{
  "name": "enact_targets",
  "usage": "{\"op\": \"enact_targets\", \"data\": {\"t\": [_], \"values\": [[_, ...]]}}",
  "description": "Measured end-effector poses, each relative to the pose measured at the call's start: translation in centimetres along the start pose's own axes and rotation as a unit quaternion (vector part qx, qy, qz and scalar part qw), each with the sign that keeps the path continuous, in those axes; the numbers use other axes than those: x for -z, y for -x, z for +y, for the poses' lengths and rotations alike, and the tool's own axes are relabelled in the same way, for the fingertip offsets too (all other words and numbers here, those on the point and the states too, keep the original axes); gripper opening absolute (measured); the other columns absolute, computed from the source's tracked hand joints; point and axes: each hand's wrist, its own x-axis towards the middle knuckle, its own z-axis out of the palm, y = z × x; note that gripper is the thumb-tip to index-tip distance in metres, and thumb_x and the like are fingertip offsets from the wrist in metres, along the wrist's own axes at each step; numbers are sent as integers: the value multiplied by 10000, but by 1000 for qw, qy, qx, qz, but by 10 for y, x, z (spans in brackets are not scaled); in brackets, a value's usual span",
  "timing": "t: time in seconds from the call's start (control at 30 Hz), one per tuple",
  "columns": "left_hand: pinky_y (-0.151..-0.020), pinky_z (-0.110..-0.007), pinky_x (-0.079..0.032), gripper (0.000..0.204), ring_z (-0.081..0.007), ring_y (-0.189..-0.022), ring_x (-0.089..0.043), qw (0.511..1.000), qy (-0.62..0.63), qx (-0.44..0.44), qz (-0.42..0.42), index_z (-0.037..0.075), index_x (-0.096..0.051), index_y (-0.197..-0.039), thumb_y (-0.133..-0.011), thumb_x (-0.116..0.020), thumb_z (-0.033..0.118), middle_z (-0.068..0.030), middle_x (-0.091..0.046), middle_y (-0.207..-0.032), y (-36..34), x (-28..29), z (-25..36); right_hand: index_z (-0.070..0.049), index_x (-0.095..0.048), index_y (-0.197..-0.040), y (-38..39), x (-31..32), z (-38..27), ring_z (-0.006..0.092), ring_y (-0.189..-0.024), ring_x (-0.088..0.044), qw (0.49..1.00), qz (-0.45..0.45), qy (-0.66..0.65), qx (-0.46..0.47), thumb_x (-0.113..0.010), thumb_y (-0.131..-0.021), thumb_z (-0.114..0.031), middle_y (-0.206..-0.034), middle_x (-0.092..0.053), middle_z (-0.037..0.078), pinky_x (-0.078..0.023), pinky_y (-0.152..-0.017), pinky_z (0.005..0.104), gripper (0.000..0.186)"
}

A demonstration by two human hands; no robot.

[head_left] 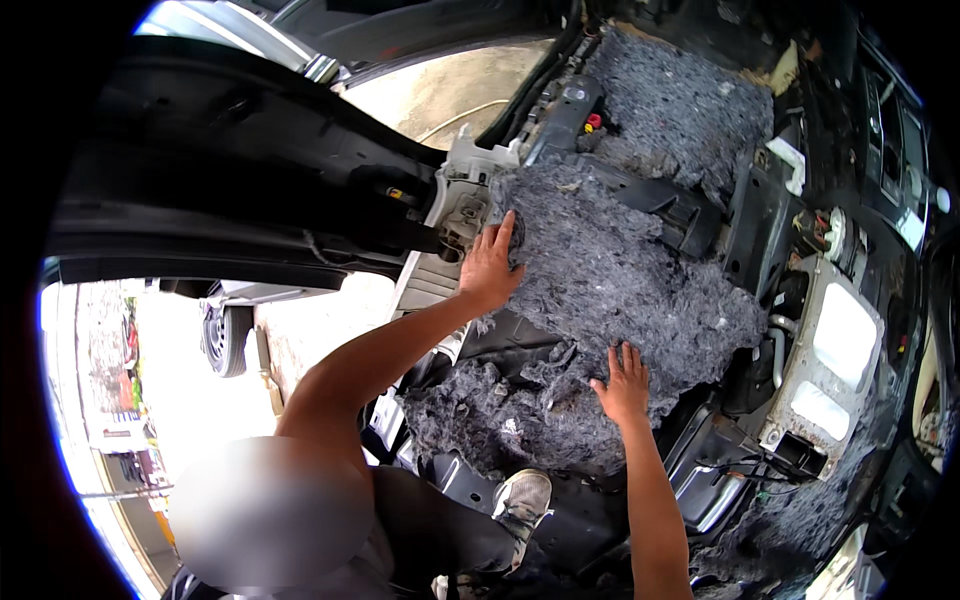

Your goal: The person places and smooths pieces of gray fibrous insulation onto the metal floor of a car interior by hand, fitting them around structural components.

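Observation:
A large sheet of grey fibrous felt padding covers the floor of a stripped car interior, its edges ragged. My left hand lies on the padding's left edge, beside the pale door-sill trim, fingers stretched out. Farther down and to the right, my right hand rests flat on the padding's lower part, fingers extended. Neither hand grips anything. Below the sheet, a crumpled, lumpy mass of the same felt lies on the dark floor, near my shoe.
A metal bracket frame stands on the centre tunnel at the right, with cables by its base. More felt covers the far footwell. Dark body trim spans the upper left. A car wheel shows outside.

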Motion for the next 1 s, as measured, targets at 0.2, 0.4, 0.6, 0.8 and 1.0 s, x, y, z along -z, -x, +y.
{"op": "enact_targets", "data": {"t": [0.2,0.4,0.6,0.8,1.0], "values": [[-991,-442,-471,849,-399,-1258,-453,977,103,184,43,154,-235,-1563,-852,-698,183,-212,-406,-1401,-4,-26,-2,-87,-465,-1448,38,0,19,358,-1460,-298,997,13,-75,-30,-651,-924,-425,-1551,-351,219,-288,-1167,492,650],[-907,-503,-510,664,-414,-1170,-509,995,69,-18,-76,191,-355,-1531,-919,-587,78,-194,-453,-1334,46,-90,77,-29,-318,-1525,52,22,6,354,-1453,-322,860,6,-490,-141,-635,-943,-498,-1550,-350,222,-314,-1159,450,812],[-969,-539,-483,621,-441,-1306,-436,971,173,-43,-157,152,-347,-1533,-972,-609,201,-219,-346,-1479,70,-75,50,21,-414,-1409,-35,65,-116,324,-1315,-471,760,-9,-642,-102,-643,-922,-531,-1450,-446,204,-414,-1026,466,770],[-1093,-396,-403,679,-375,-1386,-419,923,367,-94,-76,15,-445,-1430,-872,-734,272,-233,-426,-1491,57,-43,14,86,-624,-1133,-107,55,-101,462,-890,-669,925,232,-294,-57,-646,-927,-395,-947,-688,293,-519,-757,530,523],[-1104,-448,-386,814,-402,-1366,-433,946,282,81,-135,6,-318,-1506,-912,-687,424,-244,-425,-1477,142,-40,-68,-18,-617,-1205,-22,99,-139,457,-890,-651,907,248,-336,51,-612,-952,-277,-959,-682,270,-515,-782,497,362]]}}
